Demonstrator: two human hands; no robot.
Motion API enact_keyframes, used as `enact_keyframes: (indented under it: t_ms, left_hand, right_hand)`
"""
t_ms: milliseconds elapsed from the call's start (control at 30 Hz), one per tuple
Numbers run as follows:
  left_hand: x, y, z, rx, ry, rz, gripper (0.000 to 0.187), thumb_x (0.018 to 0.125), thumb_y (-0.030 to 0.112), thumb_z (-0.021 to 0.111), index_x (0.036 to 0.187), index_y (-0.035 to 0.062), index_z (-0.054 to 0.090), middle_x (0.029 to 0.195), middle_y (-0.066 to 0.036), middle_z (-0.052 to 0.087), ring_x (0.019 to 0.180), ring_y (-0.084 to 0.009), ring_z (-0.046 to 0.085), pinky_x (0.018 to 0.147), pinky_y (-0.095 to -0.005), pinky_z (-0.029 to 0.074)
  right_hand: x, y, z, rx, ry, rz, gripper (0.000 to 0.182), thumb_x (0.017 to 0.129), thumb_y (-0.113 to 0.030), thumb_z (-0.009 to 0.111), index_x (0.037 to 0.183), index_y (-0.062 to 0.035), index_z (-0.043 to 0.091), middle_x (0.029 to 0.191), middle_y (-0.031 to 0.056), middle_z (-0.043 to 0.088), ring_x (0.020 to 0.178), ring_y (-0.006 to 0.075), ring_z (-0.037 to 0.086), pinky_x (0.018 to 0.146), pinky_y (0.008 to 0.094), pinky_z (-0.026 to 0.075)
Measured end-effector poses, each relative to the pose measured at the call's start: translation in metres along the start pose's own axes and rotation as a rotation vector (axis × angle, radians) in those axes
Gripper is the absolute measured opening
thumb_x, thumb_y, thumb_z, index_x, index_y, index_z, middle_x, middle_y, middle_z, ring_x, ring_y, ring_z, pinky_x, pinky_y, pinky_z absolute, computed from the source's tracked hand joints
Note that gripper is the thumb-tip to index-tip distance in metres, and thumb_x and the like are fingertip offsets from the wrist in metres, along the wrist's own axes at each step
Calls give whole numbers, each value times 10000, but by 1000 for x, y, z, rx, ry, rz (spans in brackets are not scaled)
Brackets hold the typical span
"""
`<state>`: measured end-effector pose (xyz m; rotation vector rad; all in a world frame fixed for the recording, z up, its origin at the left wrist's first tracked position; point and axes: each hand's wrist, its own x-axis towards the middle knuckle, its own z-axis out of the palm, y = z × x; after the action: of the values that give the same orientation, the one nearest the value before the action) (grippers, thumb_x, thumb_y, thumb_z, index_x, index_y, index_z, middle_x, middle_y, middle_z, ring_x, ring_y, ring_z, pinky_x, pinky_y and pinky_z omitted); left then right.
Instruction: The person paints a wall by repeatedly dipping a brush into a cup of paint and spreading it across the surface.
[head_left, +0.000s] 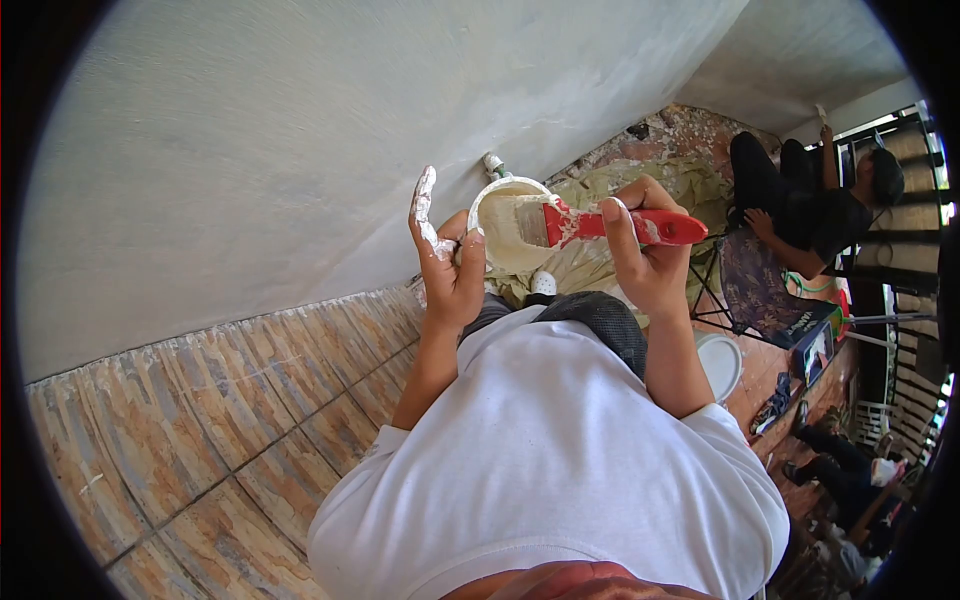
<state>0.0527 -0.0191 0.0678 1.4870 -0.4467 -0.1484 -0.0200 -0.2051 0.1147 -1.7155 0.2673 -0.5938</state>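
Note:
My left hand (452, 262) grips a small white tub (476, 222) by its rim, thumb on the near side. White paint coats its raised index finger. Cream-coloured paint lines the inside of the tub. In my right hand (650, 255) is a paintbrush (572, 224) with a red, paint-smeared handle, the fingers closed round it. The bristles point left and lie over the mouth of the tub. Just beyond the tub, a paint-spattered pipe end (493, 164) sticks out at the foot of the grey wall (260, 150).
Striped stone-look tiles (240, 400) cover the lower left. A crumpled, paint-stained sheet (690, 185) lies on the floor ahead. At the right, a person in dark clothes (835, 215) sits by a folding chair (755, 280). A white bucket (720, 362) stands beside my right arm.

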Motion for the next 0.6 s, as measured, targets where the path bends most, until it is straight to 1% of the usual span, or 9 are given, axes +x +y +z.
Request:
enact_keyframes:
  t_ms: [67,133,167,267,333,367,433,467,600]
  left_hand:
    - [0,-1,0,7,2,5,662,916,68,456,1439,23,53,793,-37,518,655,-41,390,601,-185,337]
    - [0,-5,0,16,-11,35,672,901,56,489,1433,69,78,906,-60,602,577,-19,408,483,-156,338]
    - [-1,-7,0,14,-15,35,672,901,56,489,1433,69,78,906,-60,602,577,-19,408,483,-156,338]
    - [0,-10,-3,-10,-63,62,673,901,56,488,1434,69,77,904,-59,602,573,-15,402,481,-156,332]
    - [0,-10,-2,-2,-80,76,671,902,50,482,1435,68,76,907,-62,603,567,-14,396,478,-156,327]
    - [0,-7,0,-5,-83,75,671,902,50,482,1435,68,76,907,-62,603,567,-14,396,478,-156,327]
    - [0,1,5,-16,-48,35,645,920,74,451,1438,21,72,776,-37,509,667,-50,390,631,-189,335]
    - [0,0,3,-17,-50,33,645,920,74,451,1438,21,72,776,-37,509,667,-50,390,631,-189,335]
    - [0,-8,-5,30,-60,6,651,911,61,452,1435,8,71,823,-62,543,712,-59,428,668,-191,356]
  right_hand:
    - [2,0,-1,-57,3,-55,128,770,-102,674,717,-45,572,610,39,563,555,204,459,597,308,391]
    - [6,0,-2,-255,-94,-337,137,761,-111,679,709,-55,565,597,38,550,558,203,457,609,305,385]
    - [5,0,0,-258,-90,-337,137,761,-111,679,709,-55,565,597,38,550,558,203,457,609,305,385]
    - [3,4,6,-261,-119,-299,134,738,-118,688,710,-69,566,593,44,546,550,220,449,628,312,382]
    - [3,7,6,-210,-102,-266,159,792,-126,674,718,-60,550,595,19,537,535,152,436,585,276,373]
    - [2,5,7,-213,-100,-265,159,792,-126,674,718,-60,550,595,19,537,535,152,436,585,276,373]
    - [-2,3,9,150,19,69,211,868,-158,631,725,-46,525,608,-18,511,545,64,407,529,222,337]
    - [-1,11,6,177,33,92,261,920,-194,578,725,-38,498,633,-46,486,585,12,401,508,185,316]
    - [-2,22,-2,348,139,204,264,919,-197,579,723,-47,486,637,-53,486,593,17,422,529,199,342]
